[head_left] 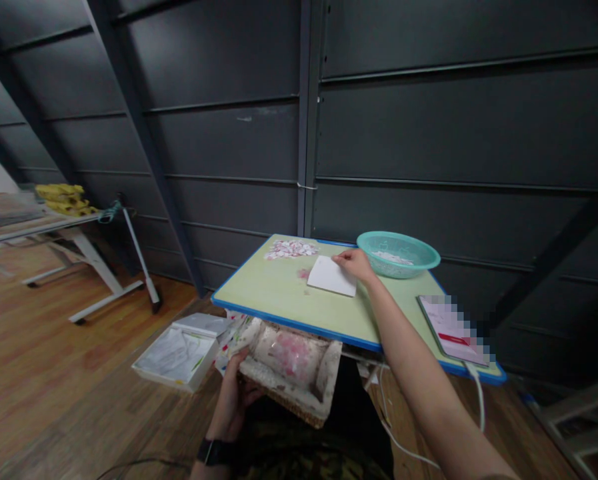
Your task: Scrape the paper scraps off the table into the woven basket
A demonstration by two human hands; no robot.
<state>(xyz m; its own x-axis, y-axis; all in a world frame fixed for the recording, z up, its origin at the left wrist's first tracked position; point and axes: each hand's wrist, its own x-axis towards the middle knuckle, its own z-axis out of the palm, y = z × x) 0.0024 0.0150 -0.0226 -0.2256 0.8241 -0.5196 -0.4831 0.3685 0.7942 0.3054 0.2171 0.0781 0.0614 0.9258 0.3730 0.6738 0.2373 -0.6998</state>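
My left hand grips the left side of a stained, whitish open box, tilted below the table's front edge. A wet-looking pink smear covers the inside of this box. On the yellow-green tabletop, my right hand pinches the far right corner of a white card. A pink stain shows just left of the card. Behind it lies a heap of small white and pink pieces. To the right of my right hand stands a turquoise basket with more white pieces in it.
A phone or tablet with a white cable lies at the table's right. An open white box sits on the floor at left. Further left stands another table bearing a yellow bundle. A dark panelled wall rises behind.
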